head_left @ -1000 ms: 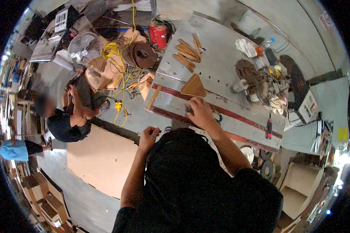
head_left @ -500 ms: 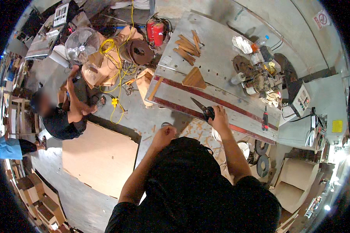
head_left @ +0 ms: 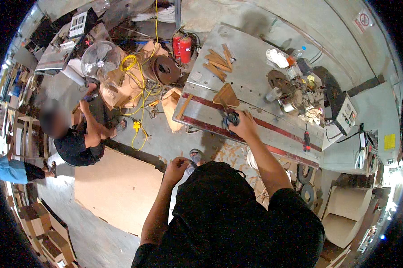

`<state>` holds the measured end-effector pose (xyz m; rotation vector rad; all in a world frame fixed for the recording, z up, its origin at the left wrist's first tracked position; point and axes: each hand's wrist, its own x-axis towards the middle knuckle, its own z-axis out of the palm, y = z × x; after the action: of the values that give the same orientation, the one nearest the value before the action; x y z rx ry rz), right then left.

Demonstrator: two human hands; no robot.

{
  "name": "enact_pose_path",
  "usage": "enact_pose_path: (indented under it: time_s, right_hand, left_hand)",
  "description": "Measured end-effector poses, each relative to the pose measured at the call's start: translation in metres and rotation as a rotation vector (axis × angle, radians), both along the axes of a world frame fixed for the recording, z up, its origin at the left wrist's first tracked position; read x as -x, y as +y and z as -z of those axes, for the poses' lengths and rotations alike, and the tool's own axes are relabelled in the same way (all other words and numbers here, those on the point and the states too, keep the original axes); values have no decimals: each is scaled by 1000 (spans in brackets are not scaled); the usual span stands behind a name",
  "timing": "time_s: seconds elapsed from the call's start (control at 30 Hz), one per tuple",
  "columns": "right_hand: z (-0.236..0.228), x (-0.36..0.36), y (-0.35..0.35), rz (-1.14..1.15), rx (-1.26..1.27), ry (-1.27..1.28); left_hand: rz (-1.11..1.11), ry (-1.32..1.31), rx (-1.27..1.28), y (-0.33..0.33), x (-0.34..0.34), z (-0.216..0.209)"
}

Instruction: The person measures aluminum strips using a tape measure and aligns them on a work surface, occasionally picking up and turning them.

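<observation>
In my right hand [head_left: 243,125] is a pair of dark-handled scissors [head_left: 230,118]. The blades point away from me, over the bench edge and close to a triangular brown wooden block [head_left: 226,95]. My left hand [head_left: 178,165] hangs low, in front of my body and off the bench. Its fingers are pinched together. A small dark bit shows at the fingertips, too unclear to name. Several thin wood strips [head_left: 217,62] lie in a loose pile farther back on the metal bench [head_left: 250,58].
A cluttered machine [head_left: 297,96] and a red-black screwdriver-like tool [head_left: 306,139] occupy the bench's right side. To the left, a seated person [head_left: 78,138] is near a fan [head_left: 101,60], yellow cable [head_left: 143,89] and fire extinguishers [head_left: 182,48]. Flat cardboard [head_left: 116,190] covers part of the floor.
My right hand has moved slightly left and farther over the bench with the scissors, toward the wooden block. My left hand has shifted left and lower, its fingers now pinched. The view has tilted a little.
</observation>
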<state>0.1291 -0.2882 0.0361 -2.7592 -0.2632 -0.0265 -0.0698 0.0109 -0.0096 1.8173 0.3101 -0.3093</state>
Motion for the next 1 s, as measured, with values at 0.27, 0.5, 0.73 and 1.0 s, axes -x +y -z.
enact_pose_path:
  time_s: [0.27,0.5,0.73,1.0]
  right_hand:
    - [5,-46,49,217,143,-134]
    - [9,16,30,46,-92,-228]
    - [17,51,-79,224,-184,-386]
    - [-14,43,-282,675,-279,-449]
  left_hand:
    - [-24,-11,14,2,6,-4]
    - [34,29,-40,-18,11,-2]
    - [152,46,-11,-46,-6,4]
    - [348,-128,-241,-112,-66,0]
